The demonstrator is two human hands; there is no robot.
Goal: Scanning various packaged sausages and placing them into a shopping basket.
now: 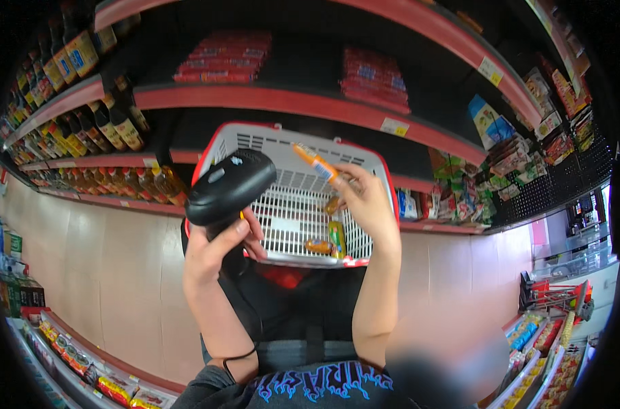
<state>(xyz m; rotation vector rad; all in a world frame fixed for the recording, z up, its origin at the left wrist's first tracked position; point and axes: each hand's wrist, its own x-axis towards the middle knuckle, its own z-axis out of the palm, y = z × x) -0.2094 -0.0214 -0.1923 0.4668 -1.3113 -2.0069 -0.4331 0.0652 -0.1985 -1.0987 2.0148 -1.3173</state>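
Note:
My left hand [215, 250] grips the handle of a black handheld barcode scanner [231, 189], its head pointing up and to the right. A cord hangs from it beside my left forearm. My right hand [369, 202] pinches a slim, orange-wrapped stick-shaped snack [314, 160] by its lower end, above the right half of the shopping basket. The white plastic shopping basket [279, 134] has a red rim. Lying in it are a green-yellow packet [336, 237], a brownish packet [318, 246] and another small packet [332, 205] partly behind my right fingers.
Ahead, a red-edged shelf [269, 99] bears two stacks of red packets [223, 56]. Bottles [117, 125] fill shelves at left. Snack bags hang on a black pegboard [560, 176] at right. Packaged goods [118, 388] line a low shelf at lower left. A blurred patch hides the lower right.

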